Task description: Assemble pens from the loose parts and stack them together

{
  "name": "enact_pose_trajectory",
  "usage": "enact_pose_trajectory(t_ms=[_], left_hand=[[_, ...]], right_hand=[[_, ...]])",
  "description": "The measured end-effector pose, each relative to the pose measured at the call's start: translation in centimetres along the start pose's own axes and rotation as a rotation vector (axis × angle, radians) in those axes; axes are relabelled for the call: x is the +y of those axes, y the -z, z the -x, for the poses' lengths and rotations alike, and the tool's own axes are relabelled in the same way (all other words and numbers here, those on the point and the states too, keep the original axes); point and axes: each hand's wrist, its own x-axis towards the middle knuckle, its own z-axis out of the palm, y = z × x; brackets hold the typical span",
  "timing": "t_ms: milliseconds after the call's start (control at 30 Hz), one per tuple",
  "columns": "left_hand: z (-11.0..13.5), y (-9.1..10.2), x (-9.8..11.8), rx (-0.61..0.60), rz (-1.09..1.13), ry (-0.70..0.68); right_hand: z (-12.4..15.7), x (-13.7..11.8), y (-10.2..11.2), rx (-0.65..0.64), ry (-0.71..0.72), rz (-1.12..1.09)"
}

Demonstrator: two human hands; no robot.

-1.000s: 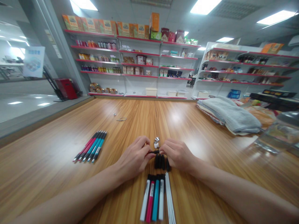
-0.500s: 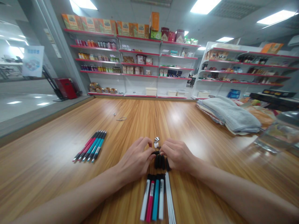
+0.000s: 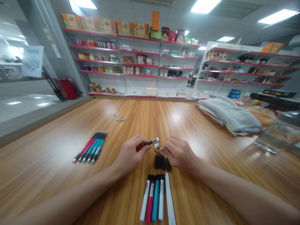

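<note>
My left hand (image 3: 127, 153) is closed on a pen (image 3: 148, 143) with a dark red barrel and black front part, its end pointing right. My right hand (image 3: 179, 152) is pinched just right of the small parts; anything between its fingertips is too small to make out. Between the hands lie small silver cone tips (image 3: 157, 138) and small white pieces (image 3: 156, 145). Several black grips (image 3: 159, 161) lie below them. Nearer me are white, pink and blue pen barrels (image 3: 155, 200) with black ends, beside thin white refills (image 3: 170, 200).
Several pens (image 3: 90, 147) in pink and blue lie in a row at the left. A thin ring-shaped strip (image 3: 121, 119) and a small shiny piece (image 3: 114, 114) lie farther back. Folded cloth (image 3: 231, 114) and a clear water container (image 3: 278, 132) stand at the right. Stocked shelves (image 3: 138, 75) rise behind the table.
My hands have moved apart from their meeting point above the black grips. The pen in my left hand now shows, pointing right. My right hand has stayed nearly in place.
</note>
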Motion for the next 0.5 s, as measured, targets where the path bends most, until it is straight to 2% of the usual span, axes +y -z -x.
enact_pose_trajectory(t_ms=[167, 267, 400, 500], left_hand=[[-2.0, 2.6, -1.5, 0.086, 0.415, 0.360], [-3.1, 4.8, -2.4, 0.043, 0.584, 0.497], [-4.2, 8.3, -3.5, 0.031, 0.522, 0.541], [-4.7, 11.3, -4.7, 0.029, 0.329, 0.566]], right_hand=[[0.0, 0.1, 0.1, -0.006, -0.009, -0.002], [0.1, 0.1, 0.1, -0.009, -0.007, -0.017], [0.2, 0.3, 0.0, -0.001, -0.011, -0.031], [0.3, 0.3, 0.0, -0.003, -0.020, -0.034]])
